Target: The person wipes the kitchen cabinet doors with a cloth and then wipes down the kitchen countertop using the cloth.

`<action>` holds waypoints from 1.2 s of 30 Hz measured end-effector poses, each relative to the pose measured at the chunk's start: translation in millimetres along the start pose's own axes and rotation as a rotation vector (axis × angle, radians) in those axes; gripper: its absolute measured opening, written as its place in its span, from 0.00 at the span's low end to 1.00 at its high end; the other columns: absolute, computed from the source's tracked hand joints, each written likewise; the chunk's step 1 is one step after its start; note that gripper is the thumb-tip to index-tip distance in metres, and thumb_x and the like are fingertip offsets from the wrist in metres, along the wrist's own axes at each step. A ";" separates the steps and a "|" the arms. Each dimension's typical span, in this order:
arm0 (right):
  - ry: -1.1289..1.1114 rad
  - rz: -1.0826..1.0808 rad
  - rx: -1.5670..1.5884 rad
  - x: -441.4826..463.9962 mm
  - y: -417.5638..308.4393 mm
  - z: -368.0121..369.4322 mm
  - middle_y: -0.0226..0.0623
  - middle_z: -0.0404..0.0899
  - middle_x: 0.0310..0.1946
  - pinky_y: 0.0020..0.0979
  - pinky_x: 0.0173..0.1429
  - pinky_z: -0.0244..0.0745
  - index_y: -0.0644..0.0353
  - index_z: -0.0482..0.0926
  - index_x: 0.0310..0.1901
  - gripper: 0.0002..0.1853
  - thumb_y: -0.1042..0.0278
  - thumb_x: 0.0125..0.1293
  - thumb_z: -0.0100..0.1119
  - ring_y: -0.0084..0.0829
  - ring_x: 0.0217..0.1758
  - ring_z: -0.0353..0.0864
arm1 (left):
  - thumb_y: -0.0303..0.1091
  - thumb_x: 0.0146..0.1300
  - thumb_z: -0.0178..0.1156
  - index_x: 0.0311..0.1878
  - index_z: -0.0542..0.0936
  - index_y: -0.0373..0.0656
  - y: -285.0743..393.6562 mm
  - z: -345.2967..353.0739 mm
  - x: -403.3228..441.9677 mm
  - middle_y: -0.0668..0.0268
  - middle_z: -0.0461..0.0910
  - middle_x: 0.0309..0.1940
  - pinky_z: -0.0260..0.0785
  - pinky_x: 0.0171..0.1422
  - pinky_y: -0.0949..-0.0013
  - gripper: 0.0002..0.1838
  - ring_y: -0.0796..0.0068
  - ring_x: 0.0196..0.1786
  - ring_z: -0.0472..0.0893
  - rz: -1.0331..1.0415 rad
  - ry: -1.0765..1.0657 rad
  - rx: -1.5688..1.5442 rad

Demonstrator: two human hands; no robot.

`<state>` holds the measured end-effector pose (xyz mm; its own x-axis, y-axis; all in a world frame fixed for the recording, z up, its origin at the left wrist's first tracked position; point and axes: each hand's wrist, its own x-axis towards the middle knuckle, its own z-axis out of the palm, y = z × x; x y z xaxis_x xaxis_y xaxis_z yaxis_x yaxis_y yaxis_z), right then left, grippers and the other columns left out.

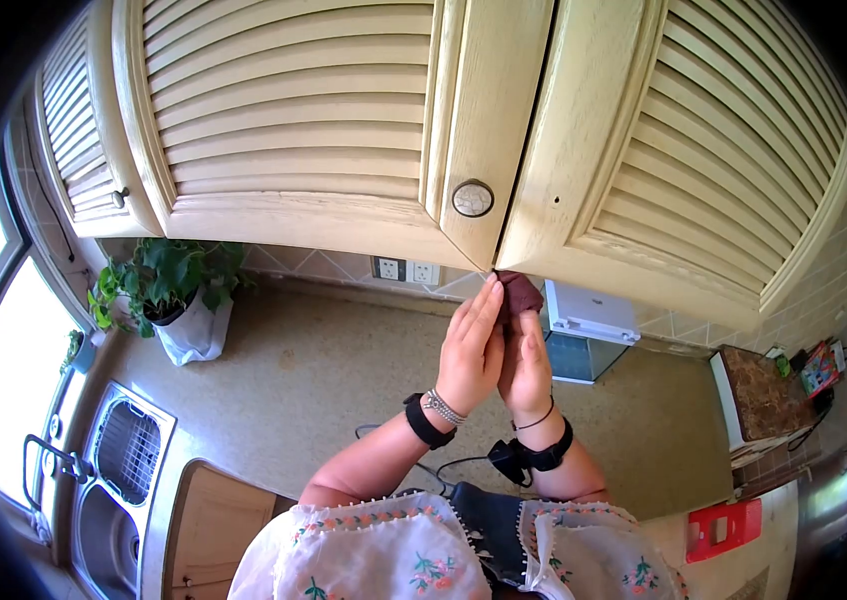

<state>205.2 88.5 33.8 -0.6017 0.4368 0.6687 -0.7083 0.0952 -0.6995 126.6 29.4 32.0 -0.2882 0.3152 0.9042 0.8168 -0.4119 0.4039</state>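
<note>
Two bare hands come together at the centre of the head view, the left hand (471,345) nearly flat with its fingers straight beside a dark red cloth (521,293), the right hand (526,372) upright just below the cloth with its fingertips hidden, so whether it grips cannot be told. The cloth sits at the lower edge of the louvred cabinet doors (464,225), near their seam; a white-topped tank (592,318) stands right of centre, a potted plant (176,285) at left and a sink (109,525) at lower left.

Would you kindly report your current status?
Left hand and right hand raised, close together. Dark red cloth at fingertips, by lower edge of cabinet doors. White-topped box beyond right hand.
</note>
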 end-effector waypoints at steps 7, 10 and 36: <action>0.010 -0.071 -0.027 -9.8 -18.5 -16.8 0.45 0.50 0.71 0.36 0.75 0.40 0.70 0.48 0.70 0.40 0.43 0.69 0.40 0.37 0.75 0.48 | 0.13 0.52 0.50 0.64 0.66 0.35 10.5 23.8 -5.5 0.45 0.65 0.64 0.60 0.67 0.58 0.32 0.49 0.64 0.69 0.041 -0.022 -0.140; 0.003 -0.052 -0.037 -5.8 -22.4 -13.5 0.45 0.49 0.72 0.35 0.76 0.40 0.70 0.48 0.70 0.41 0.41 0.69 0.41 0.37 0.75 0.47 | 0.13 0.52 0.50 0.64 0.66 0.35 13.2 22.5 -3.6 0.45 0.65 0.63 0.60 0.67 0.58 0.32 0.48 0.64 0.68 0.016 0.002 -0.148; 0.029 -0.033 0.115 -5.6 -15.9 -14.1 0.44 0.49 0.72 0.35 0.76 0.41 0.65 0.47 0.71 0.42 0.39 0.67 0.41 0.37 0.75 0.49 | 0.16 0.55 0.51 0.65 0.64 0.33 19.4 19.6 2.2 0.45 0.64 0.64 0.61 0.66 0.59 0.31 0.48 0.64 0.68 -0.010 -0.020 -0.061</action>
<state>225.0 97.2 37.7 -0.5674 0.4611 0.6822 -0.7663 0.0075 -0.6425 151.6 38.9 39.2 -0.2860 0.3362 0.8973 0.7818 -0.4596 0.4213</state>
